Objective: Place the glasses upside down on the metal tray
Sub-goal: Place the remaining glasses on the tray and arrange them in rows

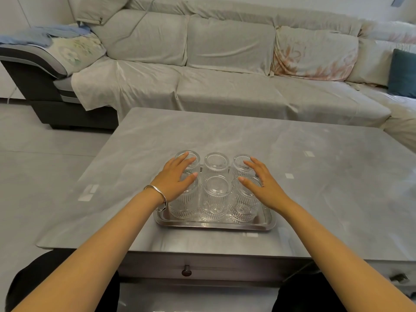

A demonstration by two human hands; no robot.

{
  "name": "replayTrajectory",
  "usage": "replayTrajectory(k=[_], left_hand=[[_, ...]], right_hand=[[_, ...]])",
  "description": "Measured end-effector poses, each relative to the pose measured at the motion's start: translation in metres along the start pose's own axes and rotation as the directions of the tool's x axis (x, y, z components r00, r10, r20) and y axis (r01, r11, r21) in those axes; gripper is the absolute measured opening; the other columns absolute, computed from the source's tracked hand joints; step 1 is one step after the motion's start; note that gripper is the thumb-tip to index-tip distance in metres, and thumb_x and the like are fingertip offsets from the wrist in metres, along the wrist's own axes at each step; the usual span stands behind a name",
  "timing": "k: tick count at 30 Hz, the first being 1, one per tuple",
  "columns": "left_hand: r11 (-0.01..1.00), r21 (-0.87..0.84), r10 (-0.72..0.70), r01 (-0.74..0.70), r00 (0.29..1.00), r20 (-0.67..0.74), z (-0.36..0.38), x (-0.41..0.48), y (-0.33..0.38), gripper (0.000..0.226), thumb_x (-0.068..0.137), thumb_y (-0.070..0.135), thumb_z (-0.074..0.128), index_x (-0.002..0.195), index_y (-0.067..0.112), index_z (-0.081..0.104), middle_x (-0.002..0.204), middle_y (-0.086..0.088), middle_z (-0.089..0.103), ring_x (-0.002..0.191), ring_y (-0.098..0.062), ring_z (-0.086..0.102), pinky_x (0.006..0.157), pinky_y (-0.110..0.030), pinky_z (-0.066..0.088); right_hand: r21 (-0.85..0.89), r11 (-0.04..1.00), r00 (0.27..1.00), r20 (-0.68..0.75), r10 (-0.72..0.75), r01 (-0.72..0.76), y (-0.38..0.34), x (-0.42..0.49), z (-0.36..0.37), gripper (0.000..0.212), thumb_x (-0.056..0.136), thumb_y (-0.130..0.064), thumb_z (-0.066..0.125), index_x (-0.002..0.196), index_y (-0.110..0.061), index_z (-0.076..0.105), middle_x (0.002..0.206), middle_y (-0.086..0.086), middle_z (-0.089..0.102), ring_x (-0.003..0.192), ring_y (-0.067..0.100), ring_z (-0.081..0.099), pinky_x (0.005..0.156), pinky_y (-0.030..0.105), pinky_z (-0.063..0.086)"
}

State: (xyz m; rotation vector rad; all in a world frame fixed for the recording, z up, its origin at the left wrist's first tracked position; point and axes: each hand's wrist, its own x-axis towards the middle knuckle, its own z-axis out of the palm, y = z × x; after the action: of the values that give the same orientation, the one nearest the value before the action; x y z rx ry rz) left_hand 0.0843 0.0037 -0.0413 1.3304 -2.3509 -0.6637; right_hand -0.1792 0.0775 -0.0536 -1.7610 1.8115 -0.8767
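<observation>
Several clear ribbed glasses stand upside down in two rows on the metal tray (213, 225), near the table's front edge. The middle front glass (215, 200) and the middle back glass (216, 163) show fully between my hands. My left hand (174, 180), with a silver bangle at the wrist, lies flat with fingers spread over the two left glasses. Over the two right glasses my right hand (258, 183) hovers the same way, fingers apart. Neither hand grips anything.
The tray sits on a grey marble-look table (315, 176) with a drawer knob (186, 270) below its front edge. A covered sofa (225, 64) runs behind the table. Grey floor lies to the left.
</observation>
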Motion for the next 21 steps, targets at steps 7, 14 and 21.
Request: replayTrajectory(k=[7, 14, 21], left_hand=[[1.000, 0.016, -0.014, 0.014, 1.000, -0.009, 0.001, -0.002, 0.003, 0.056, 0.092, 0.041, 0.040, 0.144, 0.025, 0.025, 0.158, 0.001, 0.013, 0.145, -0.022, 0.008, 0.117, -0.038, 0.011], [0.999, 0.028, -0.026, 0.027, 1.000, -0.012, 0.003, -0.005, 0.006, 0.057, 0.092, 0.043, 0.039, 0.144, 0.024, 0.023, 0.158, 0.000, 0.012, 0.145, -0.023, 0.006, 0.117, -0.038, 0.010], [0.999, 0.041, -0.033, 0.033, 0.999, -0.001, 0.002, -0.004, 0.006, 0.058, 0.092, 0.043, 0.039, 0.144, 0.023, 0.024, 0.158, -0.001, 0.013, 0.145, -0.024, 0.008, 0.118, -0.039, 0.011]], right_hand=[[0.038, 0.999, 0.999, -0.043, -0.004, 0.005, -0.004, -0.005, 0.006, 0.055, 0.091, -0.043, 0.053, 0.142, -0.028, 0.037, 0.158, -0.007, 0.020, 0.143, 0.012, 0.023, 0.110, 0.027, 0.021], [0.051, 0.999, 0.997, -0.081, 0.017, -0.013, -0.010, -0.010, 0.009, 0.053, 0.093, -0.039, 0.052, 0.143, -0.024, 0.038, 0.158, -0.005, 0.021, 0.144, 0.012, 0.023, 0.108, 0.024, 0.019], [0.040, 0.999, 0.997, -0.069, 0.018, -0.015, -0.011, -0.010, 0.008, 0.053, 0.093, -0.039, 0.052, 0.142, -0.024, 0.039, 0.157, -0.003, 0.022, 0.143, 0.014, 0.024, 0.110, 0.028, 0.021]])
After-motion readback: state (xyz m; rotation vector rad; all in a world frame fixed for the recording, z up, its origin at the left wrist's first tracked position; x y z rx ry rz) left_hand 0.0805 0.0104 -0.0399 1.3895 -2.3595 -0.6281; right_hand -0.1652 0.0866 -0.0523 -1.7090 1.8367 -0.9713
